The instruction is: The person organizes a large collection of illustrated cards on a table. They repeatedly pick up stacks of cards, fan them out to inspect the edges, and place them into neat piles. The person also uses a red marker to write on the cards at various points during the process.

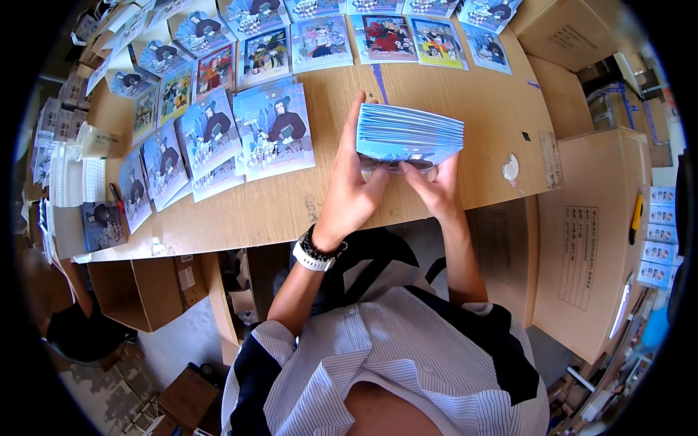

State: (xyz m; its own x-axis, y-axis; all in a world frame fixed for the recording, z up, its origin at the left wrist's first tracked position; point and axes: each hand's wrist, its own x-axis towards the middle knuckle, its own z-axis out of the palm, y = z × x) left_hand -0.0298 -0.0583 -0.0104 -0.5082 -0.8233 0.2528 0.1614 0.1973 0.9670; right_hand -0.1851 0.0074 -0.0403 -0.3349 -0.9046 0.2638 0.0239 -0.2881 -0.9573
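Observation:
Between my two hands is a thick stack of pale blue illustrated cards or thin booklets point(409, 131), its layered edges facing up. My left hand point(356, 174) grips the stack's left side, fingers along the far side and thumb at the near face. On the right side, my right hand point(440, 185) closes round the near corner with its thumb pressed to the near face. Both thumbs almost meet at the bottom edge. The stack is held over the wooden table point(331, 200). Left of it lie two piles of similar blue cards point(275, 131), showing a dark-clothed figure.
Rows of printed cards point(320, 42) line the table's far side and curve to the left. A cup point(98, 142) and a white keyboard point(65, 178) are at the left. Large cardboard boxes point(589, 232) stand on the right, with a yellow-handled tool point(636, 218). Another person point(83, 320) sits lower left.

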